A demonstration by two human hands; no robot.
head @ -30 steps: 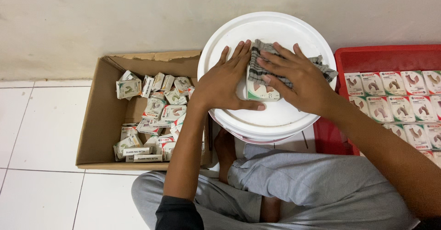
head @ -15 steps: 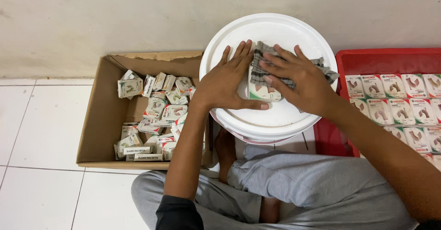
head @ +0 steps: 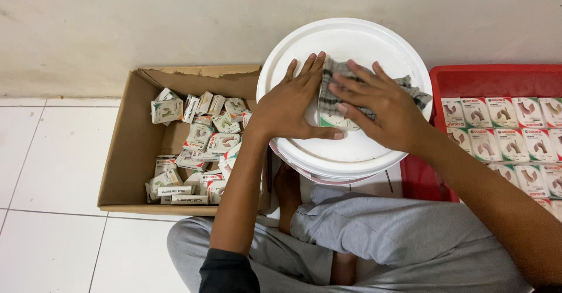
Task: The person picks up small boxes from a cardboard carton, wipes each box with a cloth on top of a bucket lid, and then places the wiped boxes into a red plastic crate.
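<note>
A round white bucket lid (head: 351, 41) lies in front of me, over my crossed legs. On it sits a small white and green box (head: 332, 121), mostly covered by a grey checked cloth (head: 417, 91). My left hand (head: 290, 105) lies flat on the lid, fingers spread, its thumb running under the box's near edge. My right hand (head: 377, 103) presses the cloth down onto the box with open fingers.
An open cardboard box (head: 126, 152) on the left holds several small white and green boxes (head: 199, 144). A red tray (head: 497, 79) on the right carries rows of the same boxes laid flat. White floor tiles (head: 52, 170) and a pale wall surround them.
My right hand has slid slightly left and down over the cloth. The left hand stays in place against the box.
</note>
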